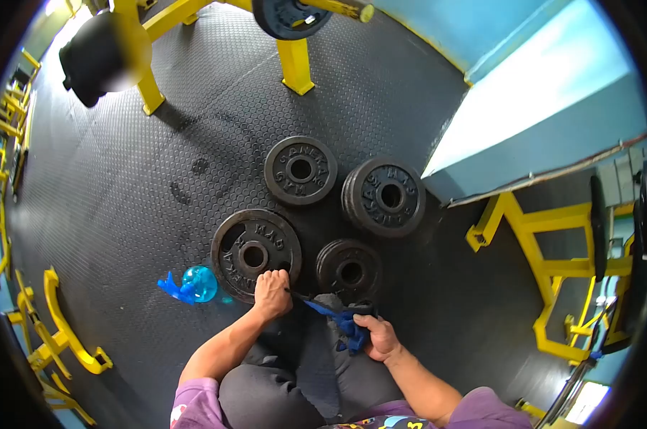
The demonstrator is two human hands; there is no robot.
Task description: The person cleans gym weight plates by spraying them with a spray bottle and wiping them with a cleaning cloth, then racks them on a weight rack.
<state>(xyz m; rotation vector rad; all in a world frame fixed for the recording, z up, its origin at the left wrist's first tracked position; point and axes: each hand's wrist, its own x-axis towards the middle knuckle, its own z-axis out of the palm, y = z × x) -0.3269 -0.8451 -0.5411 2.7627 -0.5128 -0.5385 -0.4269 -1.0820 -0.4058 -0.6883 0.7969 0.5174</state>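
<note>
My left hand [273, 294] is closed over the near rim of a large black weight plate [230, 230], which lies face up with raised lettering and a round centre hole. In my right hand [378, 336] is a bunched blue and dark grey cloth [348, 326], held above my knee. A dark end of the cloth stretches toward my left hand. Just beyond the cloth stands a short stack of smaller weight plates [367, 266]. Left of the large plate is a spray bottle [200, 284] with blue liquid and a blue trigger head.
Farther out are another weight plate [318, 156] and a thicker plate stack [406, 209]. A yellow rack [295, 68] carrying a plate stands ahead on textured black flooring [123, 186]. Yellow gym frames flank me on the left [65, 325] and right [541, 266]. A pale wall corner [531, 100] juts in.
</note>
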